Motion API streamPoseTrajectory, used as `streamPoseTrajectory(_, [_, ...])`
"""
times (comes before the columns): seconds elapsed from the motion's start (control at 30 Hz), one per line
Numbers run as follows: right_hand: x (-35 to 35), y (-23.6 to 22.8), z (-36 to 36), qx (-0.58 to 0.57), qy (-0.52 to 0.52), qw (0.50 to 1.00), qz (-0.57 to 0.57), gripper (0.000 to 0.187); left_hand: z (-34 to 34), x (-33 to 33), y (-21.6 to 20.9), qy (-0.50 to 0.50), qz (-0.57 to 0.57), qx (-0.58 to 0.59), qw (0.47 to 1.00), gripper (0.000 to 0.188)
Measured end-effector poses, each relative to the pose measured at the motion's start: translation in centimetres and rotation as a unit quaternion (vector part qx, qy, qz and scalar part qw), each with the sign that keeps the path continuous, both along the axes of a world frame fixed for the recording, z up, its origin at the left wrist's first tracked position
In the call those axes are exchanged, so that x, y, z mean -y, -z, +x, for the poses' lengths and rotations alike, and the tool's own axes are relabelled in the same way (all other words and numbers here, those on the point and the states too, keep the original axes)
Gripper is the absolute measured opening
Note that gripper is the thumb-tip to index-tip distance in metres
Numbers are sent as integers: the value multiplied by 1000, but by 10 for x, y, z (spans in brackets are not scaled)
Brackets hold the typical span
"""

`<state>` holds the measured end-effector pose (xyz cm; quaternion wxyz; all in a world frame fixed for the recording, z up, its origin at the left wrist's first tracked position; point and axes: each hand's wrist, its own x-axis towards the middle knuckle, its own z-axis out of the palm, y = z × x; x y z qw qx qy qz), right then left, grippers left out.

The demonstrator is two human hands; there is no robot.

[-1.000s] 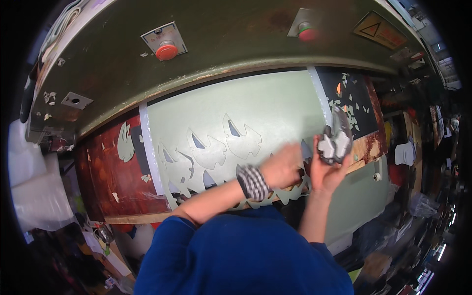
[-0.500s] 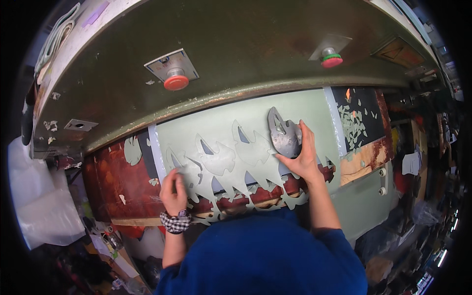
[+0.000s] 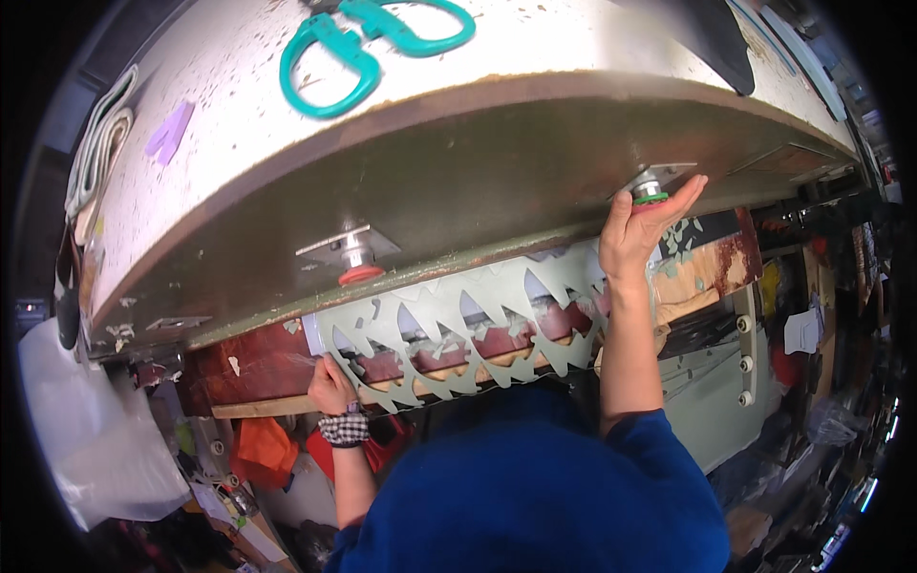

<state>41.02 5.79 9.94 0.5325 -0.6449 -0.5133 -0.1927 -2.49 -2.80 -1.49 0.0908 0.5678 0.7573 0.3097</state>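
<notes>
My right hand (image 3: 642,229) reaches up to the push button with a green collar (image 3: 650,199) on the press front. Its fingers and thumb are spread, with the palm against the button. My left hand (image 3: 331,387) is lower, its fingers curled at the left edge of a pale green sheet (image 3: 444,291); what they grip, if anything, I cannot make out. The sheet has a row of pointed cut-outs along its near side and lies partly beneath the press head (image 3: 478,162). The metal cutting die is out of sight.
A red button (image 3: 360,272) sticks out left of the green-collared one. Teal-handled scissors (image 3: 330,72) and a purple scrap (image 3: 170,132) rest on top of the press. Green offcuts (image 3: 680,237) lie at the right; clear plastic (image 3: 105,411) hangs at the left.
My right hand has let go of the metal cutting die and moved up to the button. My left hand has moved down slightly. The view has tilted up, showing the press top.
</notes>
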Motion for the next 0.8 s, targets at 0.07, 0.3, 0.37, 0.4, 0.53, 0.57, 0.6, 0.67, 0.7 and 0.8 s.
streamPoseTrajectory(0.07, [2, 4, 3, -8, -6, 999, -34, 95, 3, -18, -8, 39, 37, -60, 997, 37])
streamPoseTrajectory(0.3, [64, 42, 47, -50, 44, 988, -138, 88, 2, -10, -11, 25, 53, -3, 998, 39])
streamPoseTrajectory(0.37, [96, 76, 61, -372, 53, 913, -158, 64, 1, -1, -4, 29, 55, 6, 998, 37])
streamPoseTrajectory(0.4, [115, 89, 72, -368, 92, 891, -248, 49, 0, 3, 1, 29, 46, 10, 998, 36])
streamPoseTrajectory(0.53, [144, 136, 84, -293, 0, 928, -229, 27, 1, 20, 16, 24, 42, 32, 998, 36])
streamPoseTrajectory(0.57, [151, 137, 84, -296, -21, 929, -222, 25, 2, 27, 20, 8, 65, 40, 997, 37])
streamPoseTrajectory(0.6, [161, 133, 81, -311, -8, 923, -228, 25, -1, 35, 20, 23, 80, 57, 995, 36])
streamPoseTrajectory(0.67, [184, 116, 72, -318, -43, 926, -200, 24, -5, 55, 19, 18, 73, 59, 995, 31])
streamPoseTrajectory(0.7, [195, 106, 68, -273, -8, 939, -207, 21, -7, 67, 18, 16, 68, 46, 996, 31])
streamPoseTrajectory(0.8, [205, 78, 54, -178, 86, 949, -246, 16, -12, 87, 14, 7, 15, 67, 998, 32])
